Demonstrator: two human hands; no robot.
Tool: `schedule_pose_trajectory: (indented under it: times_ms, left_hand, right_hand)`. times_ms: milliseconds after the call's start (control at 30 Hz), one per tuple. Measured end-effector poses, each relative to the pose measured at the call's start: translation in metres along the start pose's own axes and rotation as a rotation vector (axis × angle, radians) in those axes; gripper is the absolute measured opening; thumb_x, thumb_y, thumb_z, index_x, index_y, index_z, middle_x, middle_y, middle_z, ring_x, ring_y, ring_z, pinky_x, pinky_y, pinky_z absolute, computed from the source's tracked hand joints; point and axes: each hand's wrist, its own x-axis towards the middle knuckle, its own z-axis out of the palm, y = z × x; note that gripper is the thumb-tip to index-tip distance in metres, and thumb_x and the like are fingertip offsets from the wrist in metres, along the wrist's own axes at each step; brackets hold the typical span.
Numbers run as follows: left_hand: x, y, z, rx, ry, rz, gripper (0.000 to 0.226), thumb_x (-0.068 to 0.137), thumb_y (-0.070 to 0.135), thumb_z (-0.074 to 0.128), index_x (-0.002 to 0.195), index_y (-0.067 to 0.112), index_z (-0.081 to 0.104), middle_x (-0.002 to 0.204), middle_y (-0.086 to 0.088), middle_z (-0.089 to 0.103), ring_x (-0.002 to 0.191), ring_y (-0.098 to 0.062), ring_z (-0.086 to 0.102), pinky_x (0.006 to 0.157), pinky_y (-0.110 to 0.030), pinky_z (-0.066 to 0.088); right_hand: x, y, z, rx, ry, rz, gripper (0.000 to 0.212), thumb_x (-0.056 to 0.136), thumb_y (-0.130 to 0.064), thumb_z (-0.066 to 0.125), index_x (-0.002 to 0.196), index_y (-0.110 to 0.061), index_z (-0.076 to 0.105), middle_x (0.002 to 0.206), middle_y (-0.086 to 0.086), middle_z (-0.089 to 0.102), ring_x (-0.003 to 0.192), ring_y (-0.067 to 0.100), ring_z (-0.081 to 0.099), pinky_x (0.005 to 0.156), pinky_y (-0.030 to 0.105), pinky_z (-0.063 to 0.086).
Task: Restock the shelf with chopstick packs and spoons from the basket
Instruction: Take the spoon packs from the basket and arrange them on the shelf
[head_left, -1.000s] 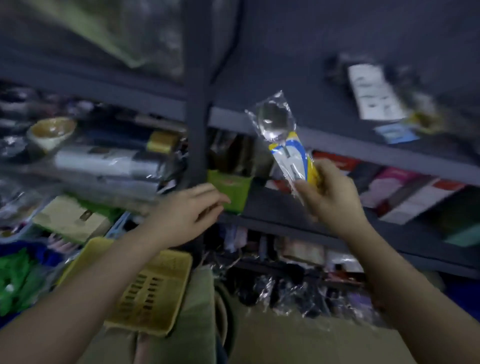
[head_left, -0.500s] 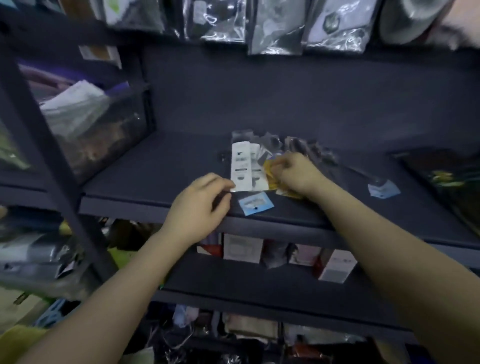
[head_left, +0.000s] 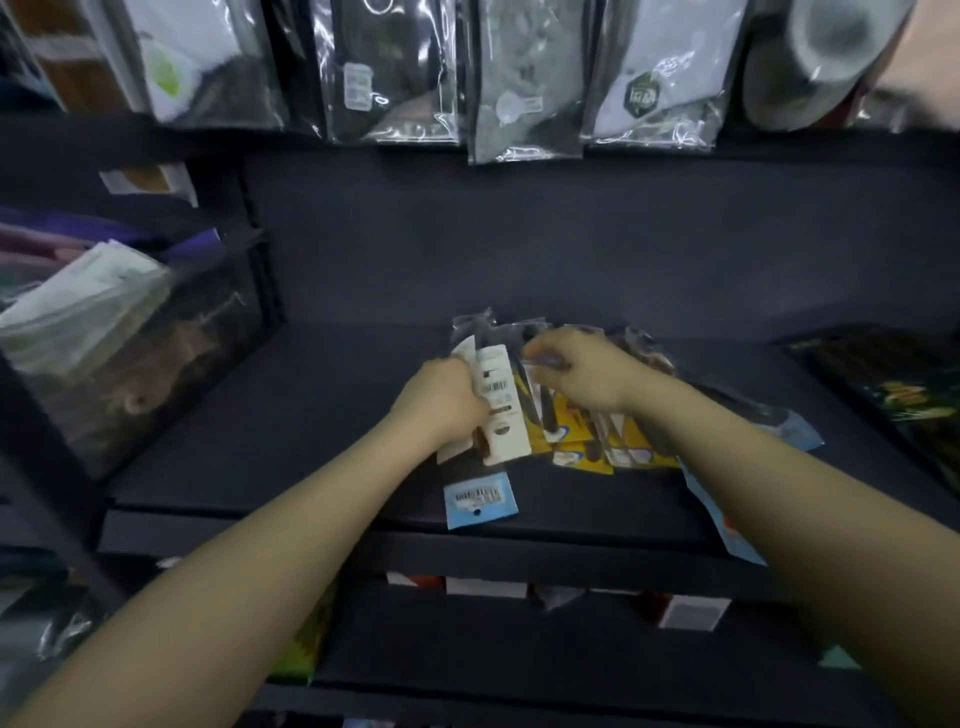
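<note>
On the dark shelf (head_left: 291, 447) lies a small heap of packs. My left hand (head_left: 441, 400) is closed on the left edge of a white-carded pack (head_left: 498, 405) with a barcode. My right hand (head_left: 582, 369) rests on top of the yellow-carded spoon packs (head_left: 587, 441) in clear wrap, fingers curled onto the plastic. A blue-carded pack (head_left: 480, 499) lies just in front, near the shelf's front edge. Another blue-carded pack (head_left: 795, 431) shows to the right, partly under my right forearm. The basket is out of view.
Bagged socks (head_left: 524, 83) hang in a row above the shelf. A dark mesh bin (head_left: 140, 358) of folded goods stands at the left. A dark patterned pack (head_left: 904, 395) lies at the right end. Boxes (head_left: 691, 610) sit on the shelf below.
The view rose from the lower shelves and yellow basket to this shelf. My right hand carried the spoon pack up and set it on the heap. My left hand moved onto the white-carded pack.
</note>
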Motion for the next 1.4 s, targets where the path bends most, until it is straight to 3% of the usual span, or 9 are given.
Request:
schedule_pose_trajectory:
  times_ms: [167,233,433,533,700,833,1000,1200,1400]
  left_hand:
    - [0.007,-0.047,-0.028,-0.769,-0.134,-0.076,0.018,0.088,-0.003,0.047,0.1,0.006,0.056,0.083,-0.012,0.064,0.065,-0.016,0.063,0.043,-0.019,0.049]
    - [0.01,-0.072,-0.04,-0.818,-0.126,-0.12,0.017,0.087,0.0,0.051,0.1,0.009,0.058,0.079,-0.007,0.062,0.062,-0.014,0.059,0.042,-0.017,0.048]
    - [0.03,-0.14,-0.055,-0.588,0.116,-0.195,0.028,0.086,0.008,0.056,0.114,0.007,0.053,0.084,-0.004,0.055,0.068,-0.013,0.052,0.037,-0.018,0.048]
    - [0.042,-0.151,-0.056,-0.364,0.207,-0.152,0.036,0.088,0.013,0.049,0.124,0.013,0.047,0.1,-0.006,0.057,0.088,-0.027,0.059,0.06,-0.033,0.056]
    - [0.054,-0.151,-0.052,0.326,0.12,-0.078,0.036,0.094,0.025,0.039,0.127,0.028,0.049,0.131,-0.012,0.041,0.12,-0.037,0.037,0.097,-0.043,0.035]
    - [0.059,-0.151,-0.053,0.258,0.074,0.084,0.034,0.092,0.017,0.044,0.124,0.02,0.056,0.14,-0.007,0.04,0.127,-0.032,0.036,0.104,-0.04,0.034]
    - [0.051,-0.146,-0.05,0.28,-0.082,0.178,0.038,0.096,0.024,0.04,0.129,0.007,0.047,0.142,-0.008,0.042,0.133,-0.023,0.037,0.109,-0.03,0.029]
    - [0.039,-0.175,-0.066,0.25,-0.061,0.12,0.046,0.094,0.022,0.044,0.138,0.009,0.039,0.153,-0.005,0.026,0.141,-0.016,0.024,0.114,-0.022,0.017]
    - [0.039,-0.193,-0.072,0.161,-0.033,0.05,0.044,0.098,0.017,0.035,0.141,0.008,0.031,0.154,-0.005,0.023,0.142,-0.014,0.019,0.107,-0.011,0.006]
  right_hand:
    - [0.032,-0.014,0.014,-0.074,-0.018,-0.026,0.042,0.091,-0.019,0.052,0.132,-0.009,0.048,0.136,0.012,0.05,0.124,0.027,0.048,0.103,0.032,0.037]
    - [0.047,-0.019,0.025,-0.106,0.005,0.005,0.037,0.089,-0.028,0.054,0.121,-0.008,0.053,0.126,0.014,0.055,0.12,0.031,0.05,0.095,0.033,0.04]
    - [0.076,-0.042,0.043,-0.267,0.006,0.196,0.065,0.08,-0.053,0.059,0.12,-0.004,0.048,0.125,0.019,0.054,0.119,0.037,0.047,0.097,0.037,0.038]
    - [0.081,-0.049,0.043,-0.328,0.011,0.213,0.055,0.083,-0.034,0.059,0.127,-0.004,0.045,0.129,0.019,0.049,0.121,0.037,0.046,0.098,0.036,0.038]
    - [0.078,-0.05,0.034,-0.167,0.118,0.196,0.032,0.084,-0.023,0.057,0.108,-0.002,0.057,0.116,0.021,0.062,0.109,0.036,0.057,0.084,0.031,0.044]
    - [0.087,-0.051,0.012,0.148,0.285,0.114,0.029,0.088,-0.009,0.047,0.114,-0.004,0.058,0.113,0.02,0.063,0.106,0.034,0.059,0.085,0.033,0.045]
    - [0.104,-0.077,0.004,1.101,0.199,0.109,0.019,0.087,0.013,0.044,0.082,-0.001,0.056,0.065,0.01,0.054,0.044,0.014,0.057,0.047,0.025,0.051]
    - [0.159,-0.107,0.046,1.02,0.108,0.282,0.028,0.087,0.0,0.051,0.063,-0.013,0.047,0.064,0.004,0.047,0.054,0.014,0.042,0.038,0.015,0.034]
    - [0.2,-0.12,0.099,0.956,0.041,0.45,0.005,0.091,-0.011,0.052,0.095,-0.013,0.053,0.093,0.014,0.058,0.06,0.021,0.054,0.028,0.013,0.038]
